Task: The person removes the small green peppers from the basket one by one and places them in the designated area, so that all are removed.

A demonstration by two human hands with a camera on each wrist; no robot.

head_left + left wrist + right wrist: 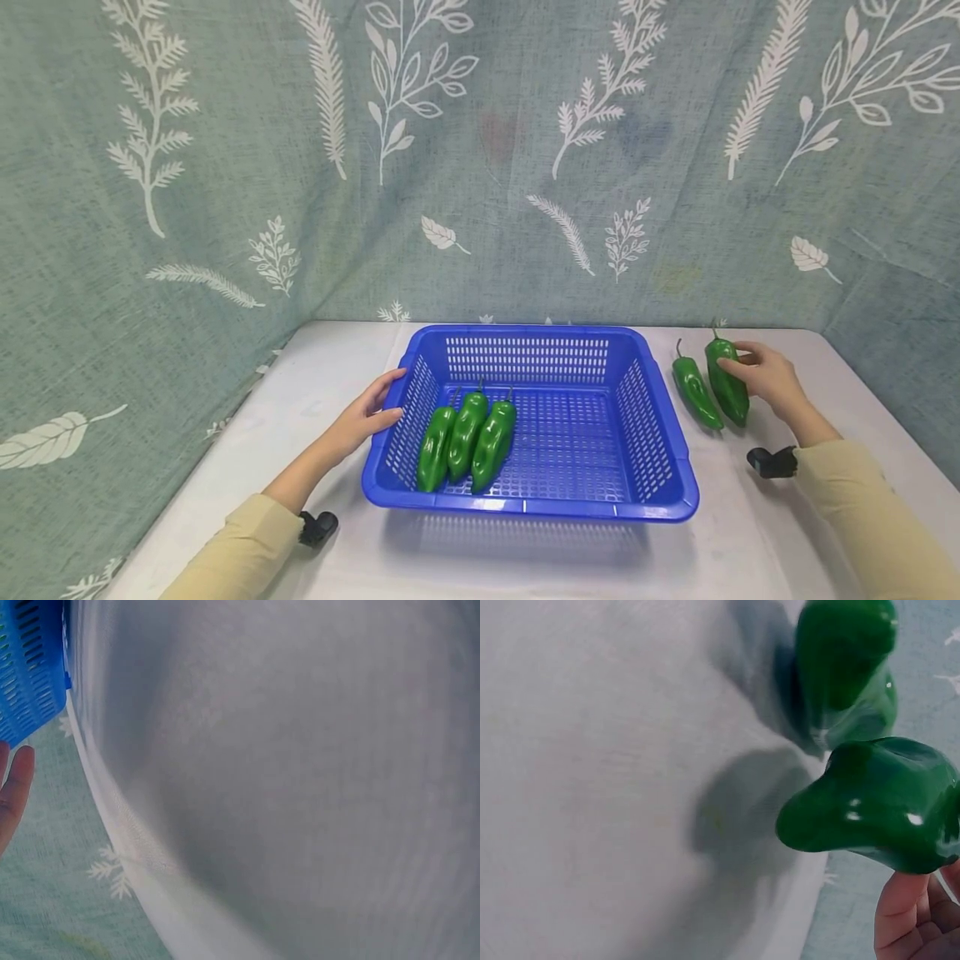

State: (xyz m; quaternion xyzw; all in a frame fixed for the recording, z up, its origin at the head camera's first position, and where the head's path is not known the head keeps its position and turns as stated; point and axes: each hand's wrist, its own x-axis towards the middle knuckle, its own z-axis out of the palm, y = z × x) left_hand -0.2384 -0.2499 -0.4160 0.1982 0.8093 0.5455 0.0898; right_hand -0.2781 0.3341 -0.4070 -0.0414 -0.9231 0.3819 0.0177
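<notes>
A blue plastic basket (525,506) stands on the table with three green peppers (465,437) side by side in its left part. My left hand (367,412) is at the basket's left rim, fingers fairly straight and touching it. In the left wrist view, fingertips (22,761) show just by the basket's slotted wall (34,682). To the right of the basket, my right hand (765,379) holds a green pepper (725,379) between thumb and fingers. Another green pepper (696,392) lies just left of it. In the right wrist view the held pepper (877,806) casts a shadow on the white cloth.
White cloth covers the table (315,367). Behind it and at both sides hangs a grey-green curtain (510,225) with white leaf prints. A small black device (772,462) sits at the right wrist, and another (318,529) at the left wrist.
</notes>
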